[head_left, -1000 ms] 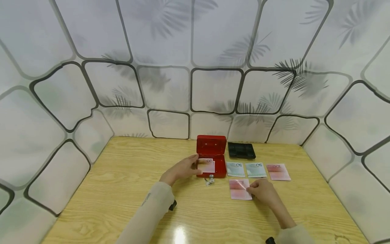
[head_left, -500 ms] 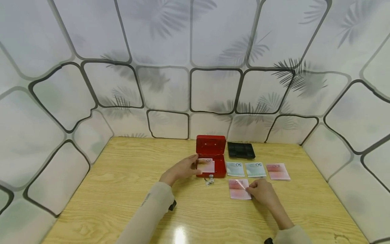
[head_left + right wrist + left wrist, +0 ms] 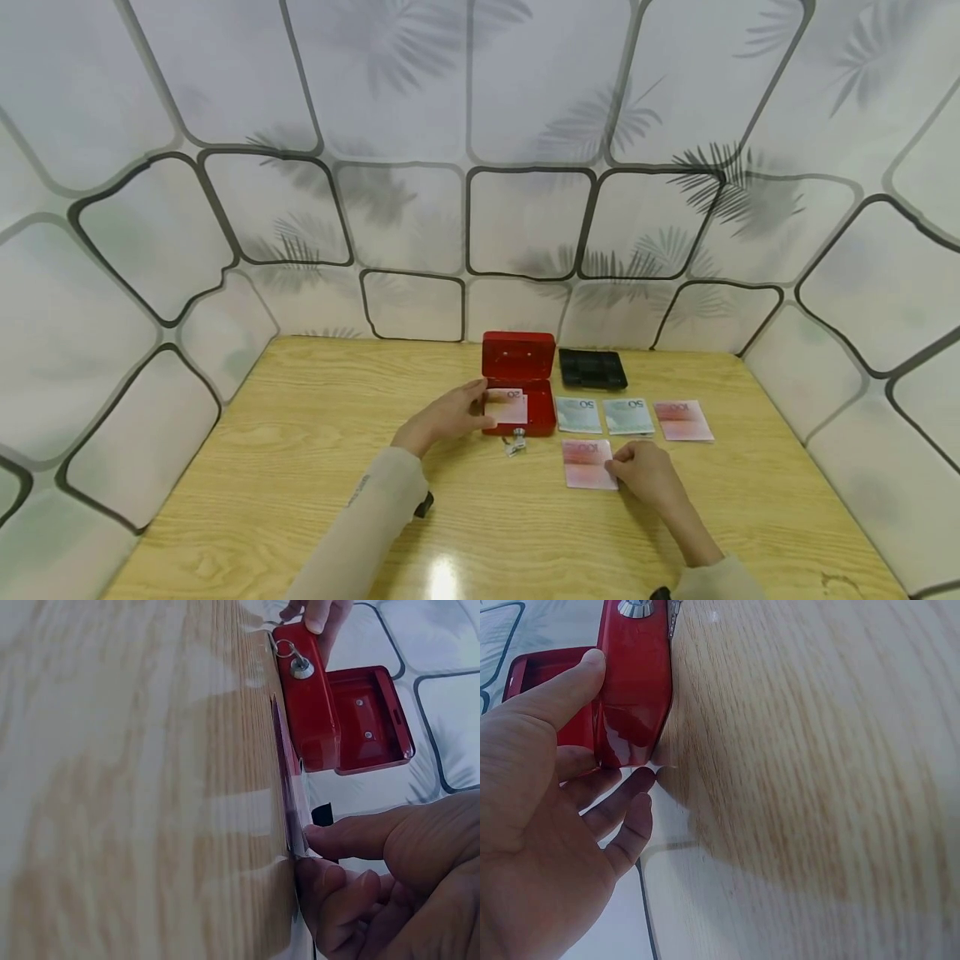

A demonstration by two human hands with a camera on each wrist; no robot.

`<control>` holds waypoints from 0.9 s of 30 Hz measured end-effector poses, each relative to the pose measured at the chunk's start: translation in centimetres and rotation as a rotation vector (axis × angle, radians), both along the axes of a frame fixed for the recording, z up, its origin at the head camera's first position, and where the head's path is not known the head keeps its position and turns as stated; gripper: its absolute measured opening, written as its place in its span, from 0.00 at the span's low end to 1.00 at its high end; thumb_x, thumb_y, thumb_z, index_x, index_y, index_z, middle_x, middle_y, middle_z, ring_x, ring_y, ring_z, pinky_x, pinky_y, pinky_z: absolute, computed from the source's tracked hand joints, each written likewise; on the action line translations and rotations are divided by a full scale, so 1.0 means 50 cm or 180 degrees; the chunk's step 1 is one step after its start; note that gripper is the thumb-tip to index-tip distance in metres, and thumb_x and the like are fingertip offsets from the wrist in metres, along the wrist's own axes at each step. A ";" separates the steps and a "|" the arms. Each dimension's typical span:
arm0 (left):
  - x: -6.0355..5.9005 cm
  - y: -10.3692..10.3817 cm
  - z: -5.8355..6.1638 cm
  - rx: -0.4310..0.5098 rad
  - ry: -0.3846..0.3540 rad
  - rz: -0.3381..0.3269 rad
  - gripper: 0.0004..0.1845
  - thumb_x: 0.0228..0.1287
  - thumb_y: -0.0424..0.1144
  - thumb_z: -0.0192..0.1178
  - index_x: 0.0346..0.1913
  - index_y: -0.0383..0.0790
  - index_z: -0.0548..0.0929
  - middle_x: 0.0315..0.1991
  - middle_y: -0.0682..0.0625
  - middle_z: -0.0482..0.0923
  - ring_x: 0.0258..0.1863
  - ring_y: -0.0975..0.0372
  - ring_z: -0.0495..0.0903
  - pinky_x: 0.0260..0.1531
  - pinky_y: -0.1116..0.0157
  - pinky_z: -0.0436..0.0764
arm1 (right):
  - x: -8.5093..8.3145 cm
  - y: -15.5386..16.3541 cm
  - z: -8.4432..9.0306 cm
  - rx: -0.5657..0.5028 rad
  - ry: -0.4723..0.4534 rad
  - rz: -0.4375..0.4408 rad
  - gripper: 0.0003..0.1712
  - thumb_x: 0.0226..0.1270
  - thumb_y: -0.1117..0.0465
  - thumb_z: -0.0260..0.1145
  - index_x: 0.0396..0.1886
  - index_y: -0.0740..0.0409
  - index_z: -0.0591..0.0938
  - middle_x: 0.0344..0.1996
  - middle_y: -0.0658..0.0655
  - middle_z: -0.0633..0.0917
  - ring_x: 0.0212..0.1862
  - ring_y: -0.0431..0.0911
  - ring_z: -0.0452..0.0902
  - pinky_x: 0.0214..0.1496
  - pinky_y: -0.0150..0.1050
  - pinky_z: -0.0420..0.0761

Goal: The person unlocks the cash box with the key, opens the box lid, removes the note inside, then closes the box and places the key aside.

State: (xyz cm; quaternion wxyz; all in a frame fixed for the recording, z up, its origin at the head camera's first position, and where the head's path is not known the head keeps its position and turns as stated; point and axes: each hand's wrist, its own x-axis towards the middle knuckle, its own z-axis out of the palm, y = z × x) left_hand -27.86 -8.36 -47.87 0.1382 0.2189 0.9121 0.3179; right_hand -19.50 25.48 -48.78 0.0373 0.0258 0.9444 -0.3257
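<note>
In the head view, a red cash box stands with its lid raised. Pink banknotes marked 20 lie inside its left part. My left hand grips the box's left side; in the left wrist view the thumb rests on the front corner's rim while the fingers lie along the outer side. With thumb and forefinger, my right hand pinches the right edge of a pink 100 banknote on the table. A small key hangs from the front lock.
Behind the box's right side lies a black tray. Two green 50 notes and another pink 100 note form a row right of the box. A patterned fabric wall encloses the back and sides of the wooden table.
A bright diagonal streak across the pinched 100 note has faded, and its printed number shows more plainly. Both hands keep their places.
</note>
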 end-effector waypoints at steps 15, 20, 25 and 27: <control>-0.001 0.001 0.002 -0.0053 0.0001 0.0016 0.44 0.74 0.49 0.64 0.82 0.36 0.55 0.82 0.43 0.52 0.80 0.49 0.53 0.77 0.51 0.56 | 0.003 0.004 0.019 -0.0194 0.0464 -0.0080 0.12 0.72 0.60 0.68 0.41 0.68 0.86 0.30 0.55 0.87 0.32 0.46 0.79 0.33 0.41 0.79; 0.000 0.001 0.001 -0.0101 0.0025 0.0013 0.44 0.74 0.50 0.64 0.82 0.37 0.55 0.82 0.43 0.52 0.80 0.49 0.53 0.77 0.52 0.56 | -0.010 -0.014 0.045 -0.0343 0.0650 0.0027 0.13 0.74 0.62 0.66 0.46 0.69 0.87 0.35 0.59 0.89 0.37 0.50 0.83 0.36 0.42 0.81; -0.001 0.001 0.000 -0.0076 -0.0005 0.0012 0.44 0.74 0.50 0.64 0.82 0.37 0.55 0.82 0.43 0.52 0.80 0.49 0.53 0.77 0.51 0.56 | -0.033 -0.047 0.064 -0.0528 0.0599 0.0159 0.13 0.74 0.61 0.66 0.47 0.69 0.87 0.36 0.60 0.89 0.35 0.47 0.84 0.36 0.41 0.82; -0.002 0.001 0.000 -0.0075 -0.0001 0.0007 0.44 0.74 0.50 0.64 0.82 0.37 0.55 0.82 0.43 0.52 0.80 0.49 0.53 0.77 0.51 0.56 | -0.043 -0.063 0.070 -0.0607 0.0590 0.0210 0.14 0.75 0.61 0.66 0.48 0.69 0.87 0.36 0.61 0.89 0.34 0.46 0.84 0.36 0.40 0.82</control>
